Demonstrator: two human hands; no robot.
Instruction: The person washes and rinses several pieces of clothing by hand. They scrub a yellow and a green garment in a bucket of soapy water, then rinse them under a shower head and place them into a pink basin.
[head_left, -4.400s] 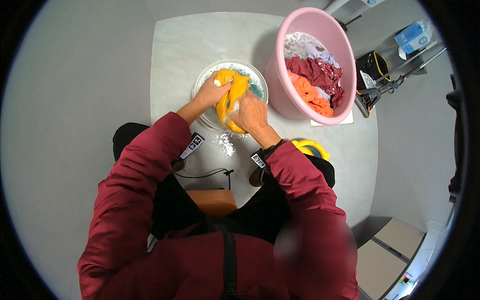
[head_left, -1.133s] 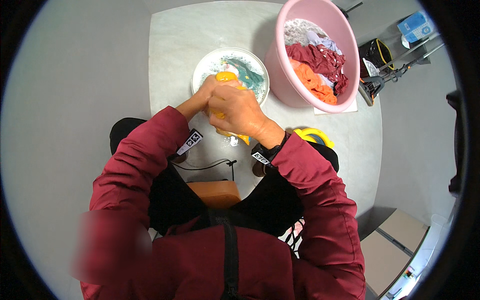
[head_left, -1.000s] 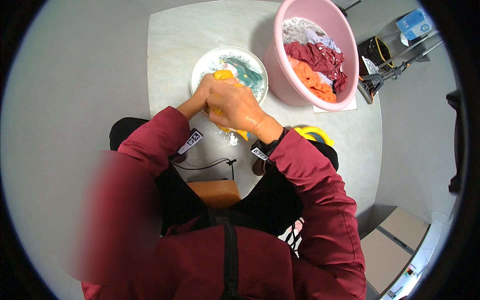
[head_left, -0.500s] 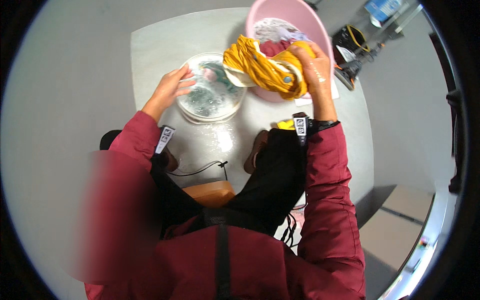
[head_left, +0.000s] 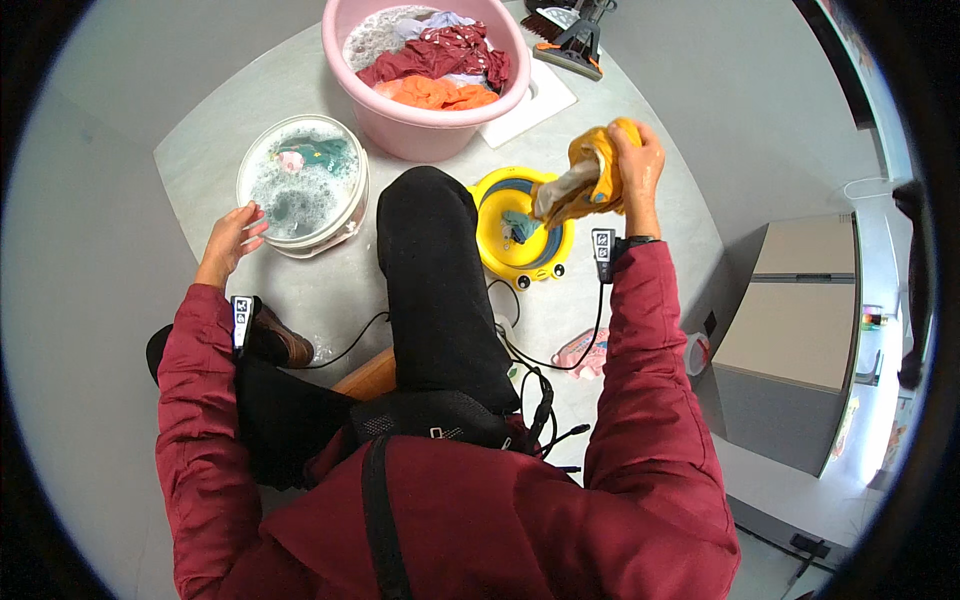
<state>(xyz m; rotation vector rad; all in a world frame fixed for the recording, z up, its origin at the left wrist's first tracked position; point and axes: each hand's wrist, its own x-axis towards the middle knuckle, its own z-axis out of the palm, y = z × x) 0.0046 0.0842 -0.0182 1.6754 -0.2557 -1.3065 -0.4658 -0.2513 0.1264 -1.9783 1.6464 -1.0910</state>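
A mustard-yellow garment (head_left: 584, 178), bunched with a pale lining and a blue button showing, hangs from my right hand (head_left: 641, 168), whose fingers are closed on it. Its lower end is over the right side of a yellow basin (head_left: 500, 262) with a grey-blue inner wall. Inside that basin lies a small blue-green cloth (head_left: 519, 226). My left hand (head_left: 233, 240) is open, fingers apart, beside the near left rim of a white bucket (head_left: 357, 205); whether it touches the rim I cannot tell. Sudsy water and a dark green cloth (head_left: 325, 152) fill the bucket.
A pink tub (head_left: 420, 135) at the back holds suds, a dark red cloth (head_left: 440, 55) and an orange cloth (head_left: 438, 93). Brushes (head_left: 572, 50) stand behind it. Black cables (head_left: 540, 385) and a pink patterned item (head_left: 582, 352) lie near my legs. A cabinet (head_left: 800, 330) stands right.
My right hand has carried the yellow garment from in front of the pink tub to the yellow basin. My view has swung right; my left hand remains open near the bucket.
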